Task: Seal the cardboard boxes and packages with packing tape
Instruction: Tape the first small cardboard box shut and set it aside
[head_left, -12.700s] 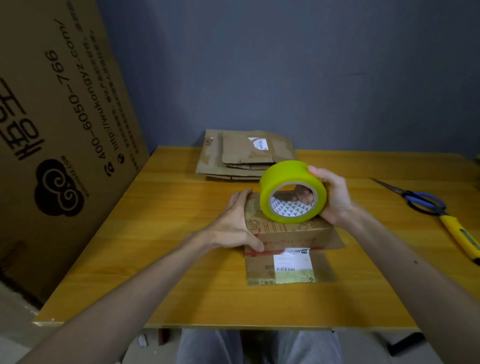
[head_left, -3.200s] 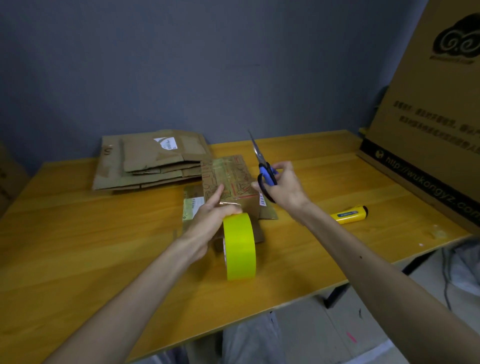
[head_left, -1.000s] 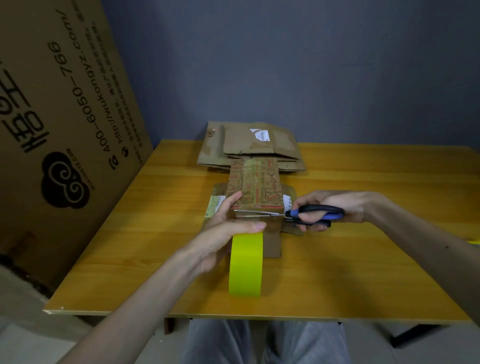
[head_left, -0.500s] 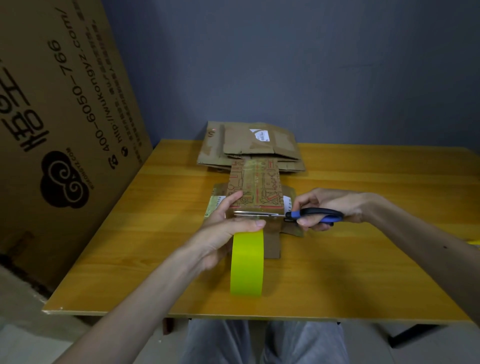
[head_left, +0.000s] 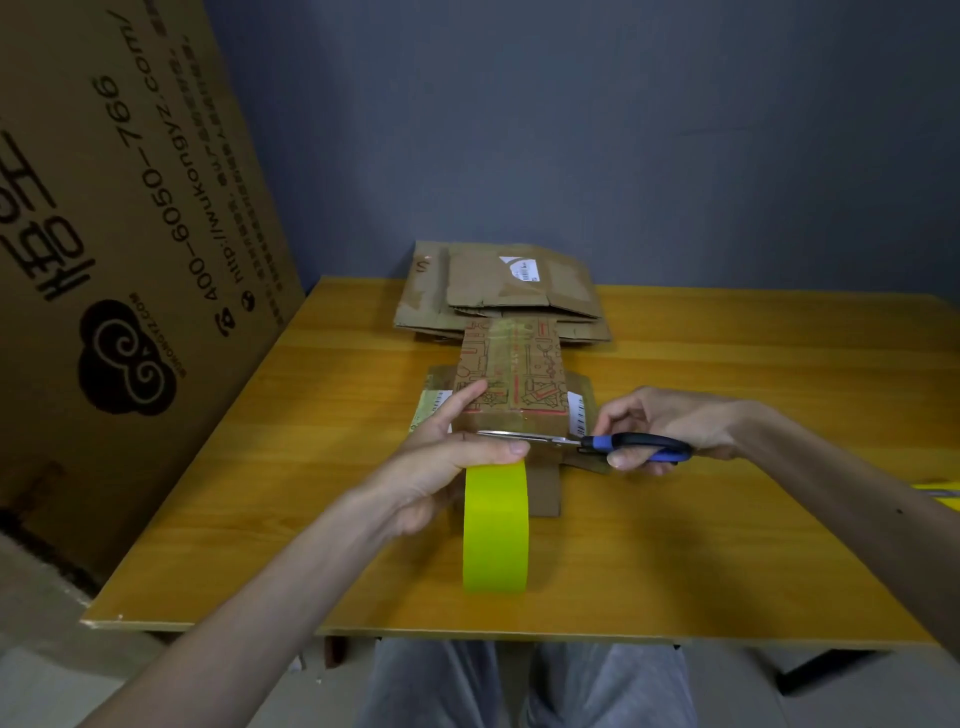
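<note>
Cardboard printed with red and green drawings makes the small box (head_left: 511, 374), which sits near the middle of the bench (head_left: 727, 545) on a flat piece of cardboard (head_left: 545, 493). White labels (head_left: 576, 415) show at either side of the box, and a glossy strip (head_left: 501, 343) runs along its top toward us. Just in front of the box the yellow-green roll (head_left: 496, 530) stands on its edge. Our left hand (head_left: 441, 462) grips it at the top, forefinger laid across the rim and thumb up against the box's left side. Our right hand (head_left: 660, 421) is clamped on the blue and black handles of the scissors (head_left: 636, 446). Their blades lie level along the box's near edge, tips pointing left toward our left forefinger; we cannot tell whether tape sits between them. Behind the box, at its far end, a stack (head_left: 519, 286) of flattened cartons lies on the bench by the grey-blue wall (head_left: 571, 130). A large printed carton (head_left: 104, 260) leans at the bench's left. At the right edge of view a yellow object (head_left: 940, 491) lies on the bench, cut off by the frame. Below the bench's near edge we see our grey trouser legs (head_left: 431, 686).
</note>
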